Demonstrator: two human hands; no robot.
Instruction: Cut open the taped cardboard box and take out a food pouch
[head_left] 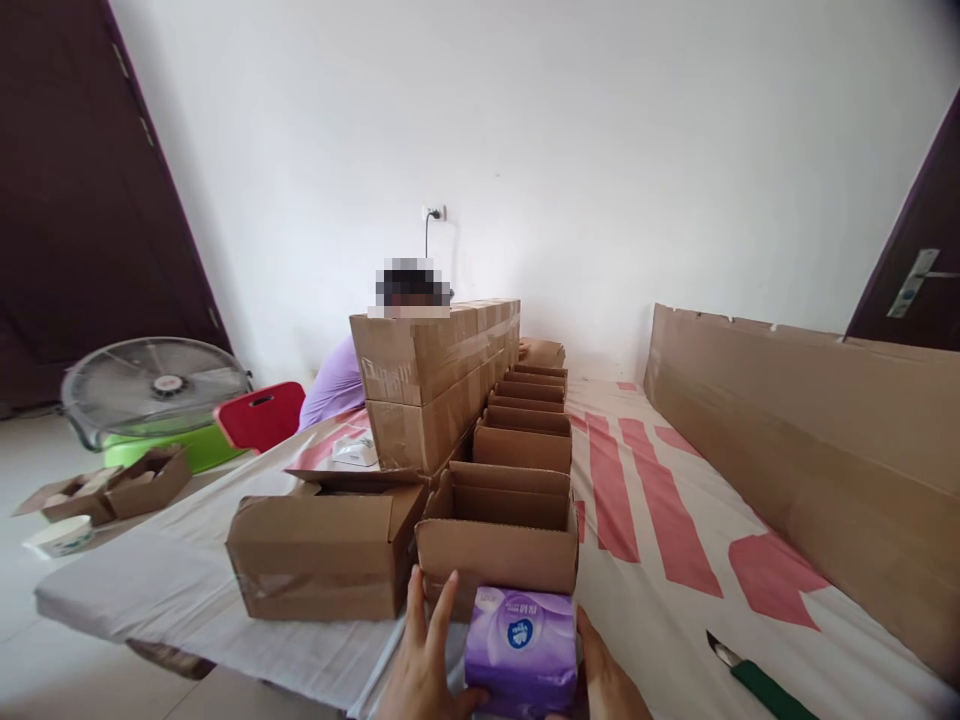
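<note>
Hands clasp a purple tissue pack (520, 650) at the near edge of the counter (675, 600).

The left hand (424, 665) rises from the bottom of the view, palm turned toward the pack's left side, fingers (442, 605) long and slightly spread, pointing up toward the open box (499, 535) just beyond. The right hand (604, 680) presses against the pack's right side, mostly hidden behind it, so how its fingers lie cannot be told. The pack sits upright between both palms, just in front of that box, the first in a row of open boxes (529, 415) running away down the cloth-covered counter. A closed box (322, 555) lies to its left, and stacked boxes (435, 385) stand behind. A green-handled knife (757, 680) lies well to the right. Another person (337, 385) sits behind the stack.
</note>
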